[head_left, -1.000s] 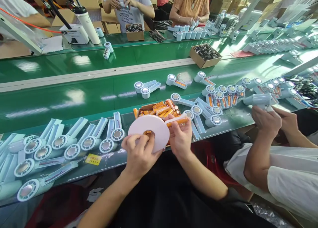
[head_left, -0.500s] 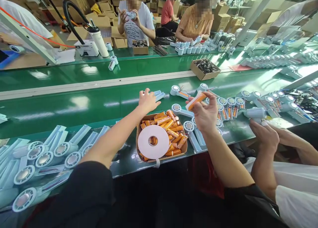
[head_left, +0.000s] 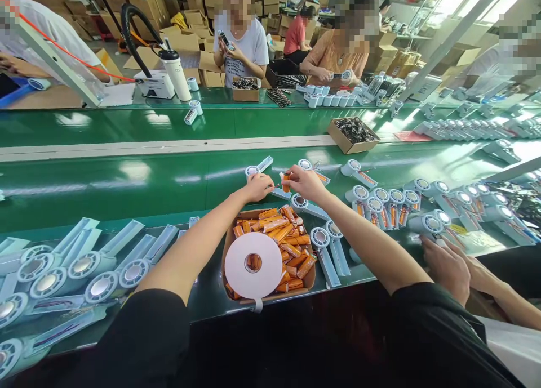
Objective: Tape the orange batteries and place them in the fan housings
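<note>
My right hand (head_left: 305,183) pinches an orange-wrapped battery (head_left: 286,182) with a white strip on its side, just right of my left hand. Closed fingers of my left hand (head_left: 258,188) rest over a light blue handheld fan housing; its open handle (head_left: 280,194) sticks out to the right below the battery, and its head is hidden. Behind my left hand lies another fan housing (head_left: 265,163). Below both hands a cardboard box (head_left: 311,284) holds many orange batteries (head_left: 291,247), with a roll of white tape (head_left: 236,264) lying on top.
Fan housings (head_left: 101,258) crowd the bench at left. More fans with batteries in their handles (head_left: 395,199) stand at right, near a co-worker's hands (head_left: 448,264). A box of black parts (head_left: 355,133) sits across the green belt (head_left: 169,179). Other people work on the far side.
My right hand has brought the battery left and down toward my left hand. My left hand has come slightly nearer and closed over a fan housing, whose handle now points right.
</note>
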### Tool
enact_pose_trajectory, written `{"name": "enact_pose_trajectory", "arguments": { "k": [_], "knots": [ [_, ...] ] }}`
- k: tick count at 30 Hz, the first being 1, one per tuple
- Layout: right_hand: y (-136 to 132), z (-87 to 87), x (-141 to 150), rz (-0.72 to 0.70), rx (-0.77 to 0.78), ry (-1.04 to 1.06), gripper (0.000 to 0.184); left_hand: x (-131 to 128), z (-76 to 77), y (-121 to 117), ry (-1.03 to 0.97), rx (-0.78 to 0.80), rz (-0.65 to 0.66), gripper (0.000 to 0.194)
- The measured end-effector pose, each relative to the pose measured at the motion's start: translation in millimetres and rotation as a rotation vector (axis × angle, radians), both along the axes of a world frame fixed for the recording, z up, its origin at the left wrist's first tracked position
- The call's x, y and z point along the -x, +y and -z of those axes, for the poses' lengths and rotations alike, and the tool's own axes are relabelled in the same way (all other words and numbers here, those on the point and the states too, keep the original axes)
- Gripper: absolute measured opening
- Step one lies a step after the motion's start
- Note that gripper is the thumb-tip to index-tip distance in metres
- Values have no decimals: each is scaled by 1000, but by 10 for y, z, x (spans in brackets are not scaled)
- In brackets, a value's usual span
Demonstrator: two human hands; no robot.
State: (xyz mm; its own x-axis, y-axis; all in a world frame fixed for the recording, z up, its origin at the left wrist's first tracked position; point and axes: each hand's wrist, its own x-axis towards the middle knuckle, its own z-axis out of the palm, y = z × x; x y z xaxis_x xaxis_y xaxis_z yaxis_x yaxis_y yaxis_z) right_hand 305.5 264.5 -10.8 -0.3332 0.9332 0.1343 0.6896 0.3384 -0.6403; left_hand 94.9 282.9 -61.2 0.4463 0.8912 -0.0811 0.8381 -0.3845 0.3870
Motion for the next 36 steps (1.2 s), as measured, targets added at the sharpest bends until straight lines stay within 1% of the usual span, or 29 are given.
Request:
{"name": "enact_pose_trajectory", "arguments": {
  "k": [2, 6, 8, 11, 16, 19, 21, 23, 25, 26, 27, 28, 29, 30, 32, 34, 36],
  "knots": [
    [55, 36, -11, -39, -31, -163, 18, -50, 17, 21, -37, 11, -42, 24],
    [80, 57, -37, -115, -60, -449, 25, -160, 10, 71, -94, 29, -112, 29],
    [81, 56, -20, -138, -44, -578, 30, -209, -4, 98, -111, 42, -132, 37],
    [100, 59, 42, -161, 1, -719, 37, -267, -18, 124, -117, 70, -157, 40],
    [200, 89, 195, -222, 75, -819, 41, -387, -64, 140, -117, 96, -201, 42],
    [282, 72, 269, -246, 92, -840, 37, -466, -186, 131, -132, 94, -226, 32],
    [329, 27, 272, -248, 76, -822, 29, -446, -302, 37, -154, 58, -248, 30],
    [342, -39, 217, -230, 50, -782, 25, -309, -408, -212, -189, -16, -259, 37],
    [270, -107, 106, -198, 21, -736, 33, -43, -468, -643, -250, -92, -170, 42],
    [187, -136, 38, -181, -3, -698, 38, 124, -476, -913, -319, -118, -19, 40],
    [65, -159, -31, -160, -40, -627, 40, 297, -472, -1201, -369, -99, 159, 39],
    [-95, -176, -97, -136, -83, -520, 41, 462, -461, -1492, -383, -79, 294, 38],
    [-290, -188, -155, -110, -123, -381, 39, 606, -447, -1767, -347, -75, 388, 41],
    [-514, -195, -203, -81, -154, -223, 34, 718, -434, -2014, -279, -101, 412, 46],
    [-1006, -198, -271, -28, -157, 68, 27, 838, -426, -2385, -131, -157, 370, 56],
    [-1482, -184, -304, 20, -94, 251, 27, 853, -443, -2590, -41, -192, 329, 66],
    [-1884, -153, -295, 80, 3, 395, 30, 836, -475, -2682, -31, -230, 323, 67]
  ]
}}
